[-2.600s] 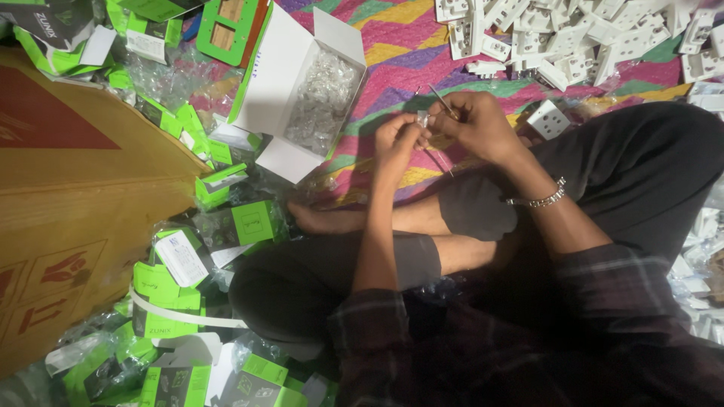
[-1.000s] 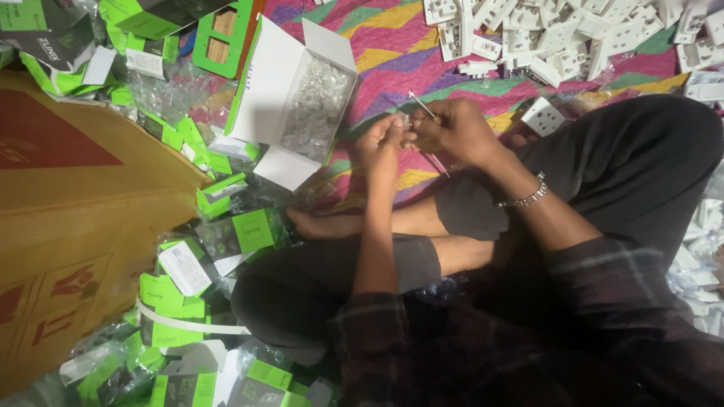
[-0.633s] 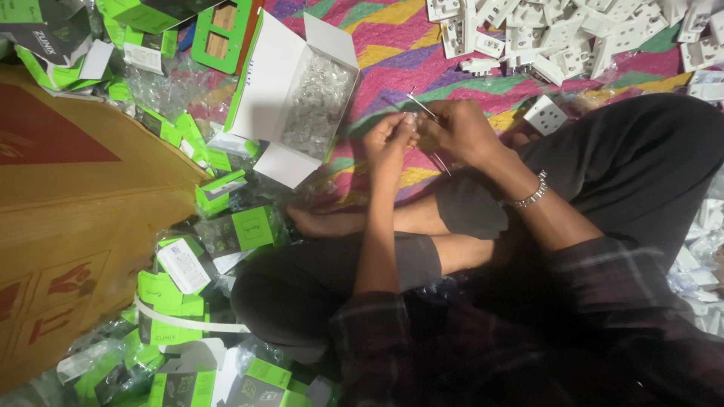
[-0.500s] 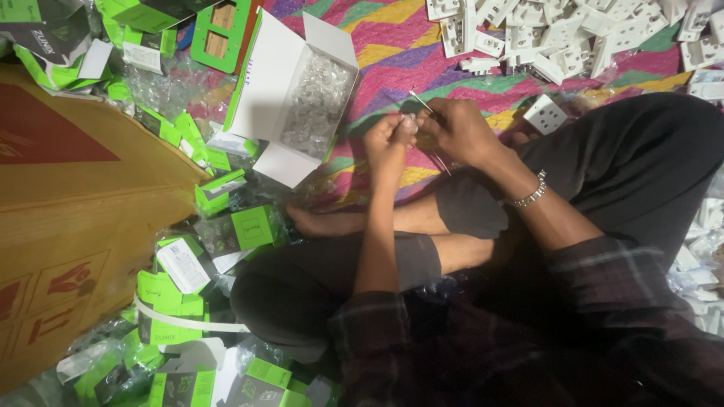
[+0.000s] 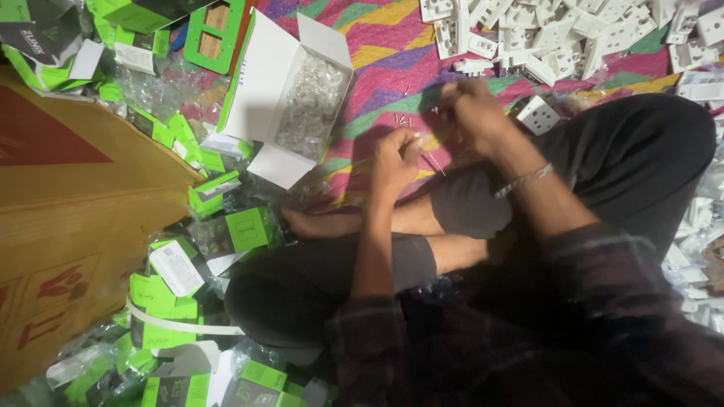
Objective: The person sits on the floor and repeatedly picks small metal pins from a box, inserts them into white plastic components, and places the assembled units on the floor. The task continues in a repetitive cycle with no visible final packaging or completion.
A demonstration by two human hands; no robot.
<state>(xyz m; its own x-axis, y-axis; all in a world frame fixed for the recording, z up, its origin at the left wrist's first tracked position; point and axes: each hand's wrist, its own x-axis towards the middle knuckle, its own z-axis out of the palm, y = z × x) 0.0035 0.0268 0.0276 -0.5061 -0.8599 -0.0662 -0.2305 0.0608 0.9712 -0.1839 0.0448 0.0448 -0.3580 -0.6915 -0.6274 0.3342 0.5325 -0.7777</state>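
The head camera looks down on a person seated cross-legged on a bright striped cloth [image 5: 392, 45] spread over the floor. The left hand [image 5: 394, 160] sits above the knees with its fingers curled in, pinching something small and pale at the fingertips; what the item is cannot be told, as it is too small and blurred. The right hand [image 5: 471, 113] lies just beyond it, a little apart, fingers bent downward toward the cloth; motion blur hides whether it grips anything. A thin screwdriver-like tool [image 5: 431, 162] slants between the two hands, and which hand carries it cannot be made out. A few small dark screws [image 5: 405, 120] lie loose on the cloth near the fingertips. A metal bracelet [image 5: 522, 181] circles the right wrist.

To the left of the hands stands an open white cardboard box [image 5: 260, 83] filled with small clear plastic packets [image 5: 309, 105]. Beyond the right hand, a heap of white socket plates [image 5: 558, 30] covers the far edge of the cloth, and one white socket plate [image 5: 537, 114] rests just beside the right wrist. Green and black cartons [image 5: 241, 230] and crumpled wrappers are scattered along the left side, next to a large brown cardboard box [image 5: 68, 226].
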